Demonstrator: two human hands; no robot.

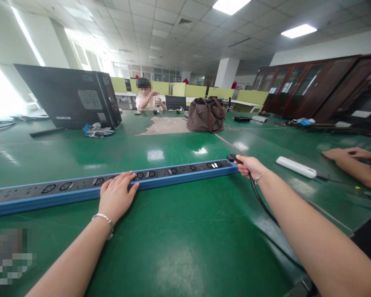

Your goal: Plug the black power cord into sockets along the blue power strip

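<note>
A long blue power strip with a black socket face lies across the green table. My left hand rests on top of the strip near its middle, fingers over the sockets and thumb apart. At the strip's right end, my right hand grips a black plug, which is at the end face of the strip; whether it is seated cannot be seen. From this hand a black cable hangs down and runs toward the lower right.
A black computer case and gloves are at the back left, a brown bag at the back centre. At right lie a white power strip and another person's hands. Someone sits behind the table.
</note>
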